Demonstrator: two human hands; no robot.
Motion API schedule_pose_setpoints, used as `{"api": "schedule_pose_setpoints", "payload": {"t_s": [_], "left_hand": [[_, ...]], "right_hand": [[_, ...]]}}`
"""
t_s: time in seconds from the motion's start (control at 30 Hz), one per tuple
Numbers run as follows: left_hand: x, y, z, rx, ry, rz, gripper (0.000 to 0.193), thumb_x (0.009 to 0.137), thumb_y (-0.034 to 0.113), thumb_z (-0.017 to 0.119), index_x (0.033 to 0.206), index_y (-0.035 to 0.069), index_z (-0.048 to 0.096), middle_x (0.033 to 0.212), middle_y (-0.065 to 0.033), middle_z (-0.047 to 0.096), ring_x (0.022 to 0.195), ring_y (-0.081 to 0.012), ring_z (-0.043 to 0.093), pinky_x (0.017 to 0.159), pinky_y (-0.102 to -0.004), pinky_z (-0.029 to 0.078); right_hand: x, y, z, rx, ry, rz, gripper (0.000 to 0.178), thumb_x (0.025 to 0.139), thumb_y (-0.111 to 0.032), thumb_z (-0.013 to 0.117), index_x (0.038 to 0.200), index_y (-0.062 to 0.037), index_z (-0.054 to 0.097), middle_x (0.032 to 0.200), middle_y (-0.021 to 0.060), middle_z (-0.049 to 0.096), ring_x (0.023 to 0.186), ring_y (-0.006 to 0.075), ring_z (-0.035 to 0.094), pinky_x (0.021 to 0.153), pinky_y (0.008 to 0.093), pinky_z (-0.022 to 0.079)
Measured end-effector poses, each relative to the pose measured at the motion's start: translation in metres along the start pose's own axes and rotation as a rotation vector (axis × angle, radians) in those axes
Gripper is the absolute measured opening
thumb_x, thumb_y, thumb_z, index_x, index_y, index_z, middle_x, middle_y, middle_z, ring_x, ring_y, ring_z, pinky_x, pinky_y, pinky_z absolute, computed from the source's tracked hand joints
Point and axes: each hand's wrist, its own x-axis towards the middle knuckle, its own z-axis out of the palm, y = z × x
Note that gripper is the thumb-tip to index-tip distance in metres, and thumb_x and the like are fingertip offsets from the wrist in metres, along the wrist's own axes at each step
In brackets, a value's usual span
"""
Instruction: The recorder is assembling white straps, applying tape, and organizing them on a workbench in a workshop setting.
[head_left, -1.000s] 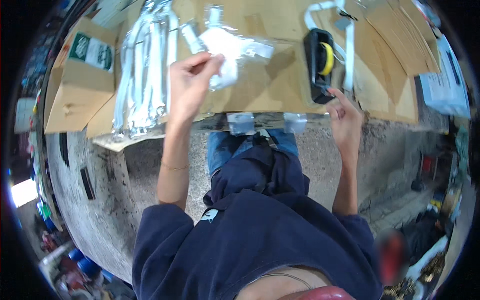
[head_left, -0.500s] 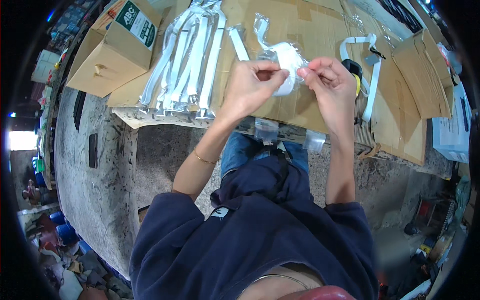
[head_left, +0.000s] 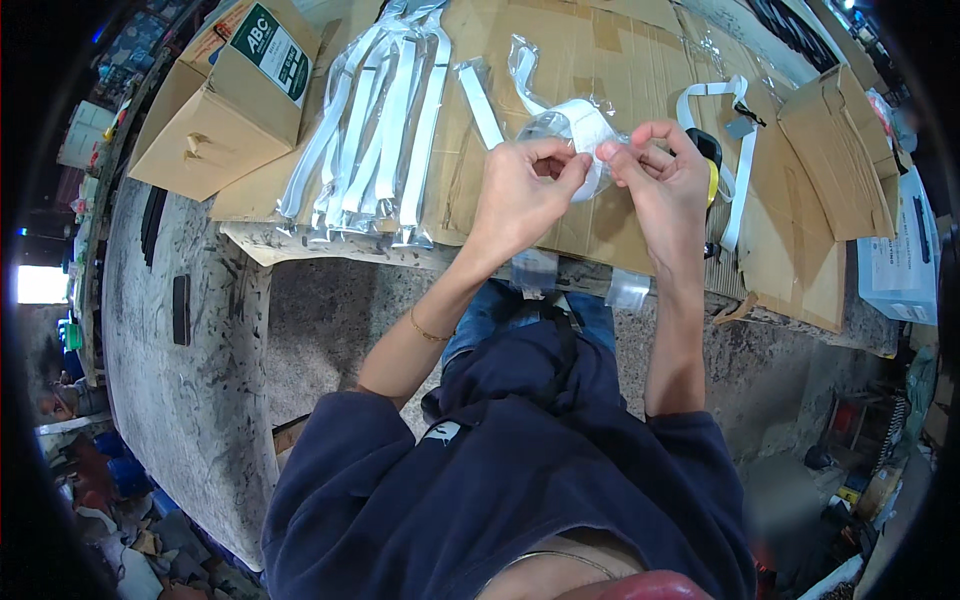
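A white strap (head_left: 584, 120) in a clear plastic bag lies bunched under my fingers, with one end trailing away to the far left. My left hand (head_left: 522, 198) is closed, thumb and forefinger pinching the bag's near edge. Close beside it, my right hand (head_left: 658, 180) pinches the same bag, its other fingers curled. The fingertips of both hands are almost touching, and the exact spot they grip is partly hidden. Just left of this bag lies another bagged white strap (head_left: 481, 108). Farther left, several white straps (head_left: 388, 125) in clear bags are laid side by side.
An open cardboard box (head_left: 215, 125) stands at the far left, another cardboard box (head_left: 838, 150) at the right. Beside my right hand are a black and yellow tape measure (head_left: 706, 150) and a loose white strap (head_left: 745, 170). Small clear bags (head_left: 628, 288) hang at the table's near edge.
My left hand has moved right and slightly nearer, closing the gap to my right hand. The bagged strap between them has shifted and turned a little.
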Motion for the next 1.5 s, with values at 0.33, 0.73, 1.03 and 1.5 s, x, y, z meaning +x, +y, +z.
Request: {"api": "schedule_pose_setpoints", "payload": {"t_s": [0.33, 0.73, 1.03, 1.5], "left_hand": [[0.000, -0.006, 0.000, -0.029, 0.014, 0.011, 0.014, 0.082, 0.008, 0.064, 0.080, -0.006, 0.067, 0.066, -0.0062, 0.065, 0.061, -0.0072, 0.058, 0.056, -0.0243, 0.045], [-0.003, -0.003, 0.003, 0.235, 0.041, 0.177, 0.015, 0.082, 0.010, 0.064, 0.086, -0.005, 0.066, 0.072, -0.0137, 0.067, 0.065, -0.0134, 0.064, 0.061, -0.0267, 0.047], [-0.003, -0.007, 0.002, 0.253, -0.001, 0.239, 0.014, 0.082, 0.010, 0.065, 0.085, -0.004, 0.066, 0.069, -0.0142, 0.065, 0.066, -0.0137, 0.063, 0.061, -0.0282, 0.047], [0.008, 0.016, -0.028, -0.007, -0.188, 0.066, 0.018, 0.083, 0.012, 0.068, 0.087, -0.006, 0.067, 0.078, -0.0056, 0.066, 0.074, -0.0088, 0.058, 0.067, -0.0246, 0.047]], "right_hand": [[-0.002, -0.005, 0.000, -0.093, -0.003, 0.012, 0.010, 0.082, -0.001, 0.065, 0.090, 0.0042, 0.065, 0.078, 0.0046, 0.067, 0.067, 0.0041, 0.055, 0.060, 0.0182, 0.043], [-0.001, -0.004, -0.007, -0.249, -0.080, -0.006, 0.018, 0.084, -0.005, 0.062, 0.099, 0.0028, 0.066, 0.079, 0.0086, 0.069, 0.070, 0.0059, 0.059, 0.063, 0.0210, 0.046], [-0.014, -0.020, 0.003, -0.546, -0.016, -0.029, 0.018, 0.081, -0.008, 0.064, 0.098, -0.0064, 0.062, 0.078, 0.0167, 0.066, 0.066, 0.0261, 0.064, 0.062, 0.0326, 0.048], [0.037, -0.022, -0.019, -0.124, -0.451, 0.036, 0.053, 0.075, -0.007, 0.075, 0.122, 0.0039, 0.052, 0.090, 0.0104, 0.068, 0.082, 0.0114, 0.062, 0.070, 0.0235, 0.049]]}}
